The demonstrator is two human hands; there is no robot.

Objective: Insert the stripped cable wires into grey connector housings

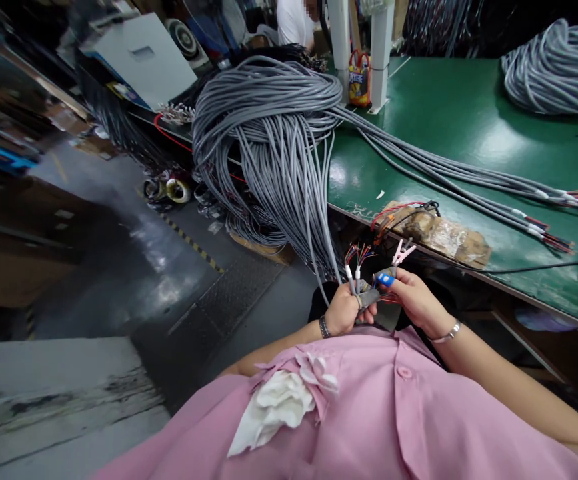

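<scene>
Near the table's front edge, my left hand is closed around grey cables, whose white-sleeved ends stick up and fan out into thin coloured wires. Just to its right, my right hand is pinched at some thin wires, with grey wrapping on the fingers and something blue at the thumb; the exact grip is too small to make out. A large bundle of grey cables hangs over the table's edge down toward my left hand. Beyond my right hand is a pale pink clip.
The green table bears a cardboard-like block with wires, stripped cable ends, a coiled grey bundle and a red-yellow packet by white posts. A person in white is at the back. Rolls lie lower left.
</scene>
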